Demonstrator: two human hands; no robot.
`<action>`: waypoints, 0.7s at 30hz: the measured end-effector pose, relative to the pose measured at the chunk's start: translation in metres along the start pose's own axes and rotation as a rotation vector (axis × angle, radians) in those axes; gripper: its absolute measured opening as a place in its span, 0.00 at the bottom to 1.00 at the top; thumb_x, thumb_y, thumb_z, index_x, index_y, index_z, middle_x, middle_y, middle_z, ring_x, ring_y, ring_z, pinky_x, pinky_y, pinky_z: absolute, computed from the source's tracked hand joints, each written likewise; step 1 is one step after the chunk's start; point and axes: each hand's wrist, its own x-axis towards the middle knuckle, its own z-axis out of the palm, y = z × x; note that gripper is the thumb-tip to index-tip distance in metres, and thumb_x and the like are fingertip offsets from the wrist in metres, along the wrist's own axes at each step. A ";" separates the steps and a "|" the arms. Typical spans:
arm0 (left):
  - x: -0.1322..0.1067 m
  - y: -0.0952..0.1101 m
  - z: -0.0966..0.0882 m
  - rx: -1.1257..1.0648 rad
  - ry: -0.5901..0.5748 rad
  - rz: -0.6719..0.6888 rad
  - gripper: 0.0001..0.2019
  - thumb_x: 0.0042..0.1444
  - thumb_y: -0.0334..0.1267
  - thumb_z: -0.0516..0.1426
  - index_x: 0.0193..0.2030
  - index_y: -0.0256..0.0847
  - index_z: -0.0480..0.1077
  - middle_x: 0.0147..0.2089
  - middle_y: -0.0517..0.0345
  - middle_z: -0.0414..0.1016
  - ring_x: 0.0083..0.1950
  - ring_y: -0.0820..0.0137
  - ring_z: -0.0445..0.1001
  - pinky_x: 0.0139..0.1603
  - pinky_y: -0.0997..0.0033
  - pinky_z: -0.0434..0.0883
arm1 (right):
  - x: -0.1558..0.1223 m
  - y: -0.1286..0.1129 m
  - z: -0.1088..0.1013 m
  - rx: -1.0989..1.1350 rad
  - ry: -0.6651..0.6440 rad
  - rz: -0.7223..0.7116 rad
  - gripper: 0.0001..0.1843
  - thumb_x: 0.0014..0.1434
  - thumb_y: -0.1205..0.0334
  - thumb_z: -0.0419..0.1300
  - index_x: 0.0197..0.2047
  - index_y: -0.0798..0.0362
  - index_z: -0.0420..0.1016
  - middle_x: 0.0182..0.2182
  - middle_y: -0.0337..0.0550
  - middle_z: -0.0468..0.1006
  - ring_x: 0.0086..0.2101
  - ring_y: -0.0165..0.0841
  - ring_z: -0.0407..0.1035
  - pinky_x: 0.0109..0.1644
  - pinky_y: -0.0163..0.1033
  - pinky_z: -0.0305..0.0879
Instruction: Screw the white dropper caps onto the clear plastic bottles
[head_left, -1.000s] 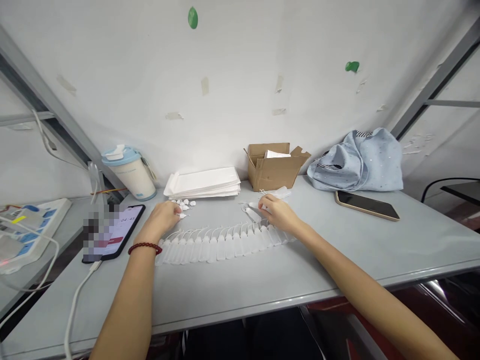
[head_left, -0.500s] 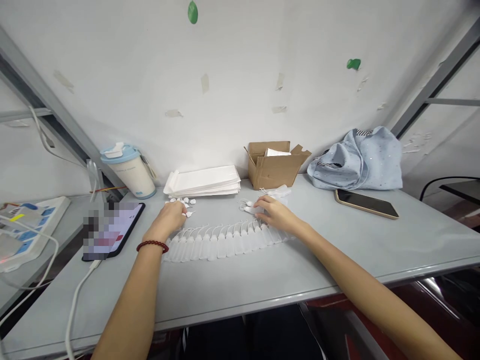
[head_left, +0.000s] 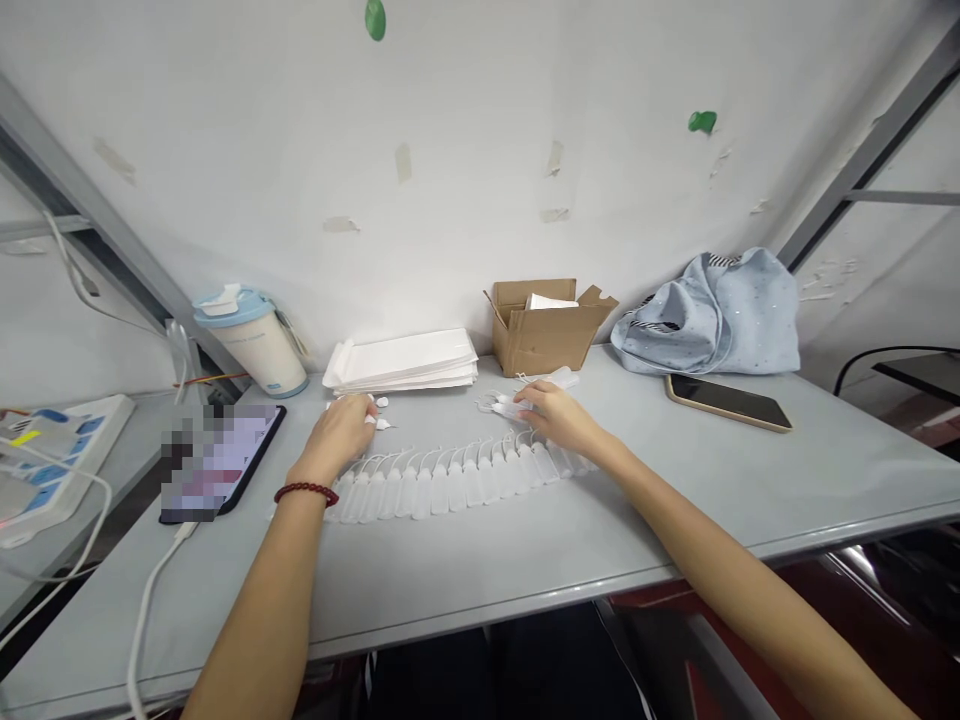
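translucent plastic tubes (head_left: 450, 490) in sideways row, thin ends away

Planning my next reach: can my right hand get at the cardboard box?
Probably yes: the right hand sits just in front of the cardboard box, with only a small translucent plastic piece between them.

- The left hand (head_left: 341, 437), with a red bead bracelet (head_left: 306, 491) on its wrist, rests at a small cluster of white pieces (head_left: 382, 402).
- The right hand (head_left: 559, 420) lies on loose white looped items (head_left: 506, 406), just above a long row of translucent plastic sachets (head_left: 450, 490).
- Behind them on the grey table (head_left: 465, 570) stand a stack of white paper bags (head_left: 401, 360) and a cardboard box (head_left: 544, 325).
- A phone (head_left: 727, 403) lies beside a blue cloth bag (head_left: 709, 315).
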 end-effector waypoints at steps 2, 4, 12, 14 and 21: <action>0.000 0.002 -0.001 -0.006 0.025 0.001 0.13 0.50 0.29 0.51 0.41 0.38 0.71 0.41 0.47 0.76 0.45 0.56 0.74 0.44 0.65 0.68 | -0.002 0.001 -0.010 0.043 -0.001 0.012 0.10 0.60 0.68 0.55 0.44 0.56 0.74 0.44 0.52 0.76 0.44 0.39 0.70 0.47 0.42 0.65; -0.001 0.004 -0.001 -0.021 0.047 0.004 0.13 0.51 0.30 0.51 0.43 0.37 0.71 0.43 0.46 0.76 0.47 0.57 0.73 0.46 0.64 0.68 | -0.004 0.003 -0.021 0.080 -0.018 0.033 0.09 0.61 0.68 0.54 0.41 0.55 0.74 0.40 0.47 0.78 0.40 0.36 0.72 0.43 0.39 0.66; -0.004 0.032 -0.009 -0.159 0.114 0.075 0.13 0.53 0.31 0.50 0.44 0.35 0.69 0.44 0.48 0.75 0.44 0.60 0.73 0.49 0.62 0.67 | -0.014 0.019 -0.057 0.038 -0.154 0.234 0.08 0.54 0.71 0.52 0.28 0.54 0.72 0.24 0.43 0.77 0.26 0.34 0.71 0.30 0.37 0.61; -0.007 0.044 -0.010 -0.217 0.098 0.121 0.12 0.53 0.32 0.51 0.44 0.36 0.69 0.43 0.50 0.76 0.40 0.63 0.74 0.47 0.64 0.68 | -0.016 0.024 -0.062 0.023 -0.204 0.278 0.08 0.54 0.70 0.54 0.26 0.54 0.71 0.23 0.43 0.77 0.25 0.34 0.70 0.29 0.37 0.60; -0.021 0.078 0.001 -0.350 0.022 0.282 0.11 0.54 0.33 0.51 0.43 0.36 0.70 0.42 0.52 0.75 0.35 0.67 0.73 0.40 0.66 0.69 | -0.023 0.031 -0.071 0.031 -0.428 0.399 0.07 0.51 0.63 0.60 0.23 0.53 0.72 0.22 0.45 0.78 0.23 0.35 0.72 0.24 0.37 0.60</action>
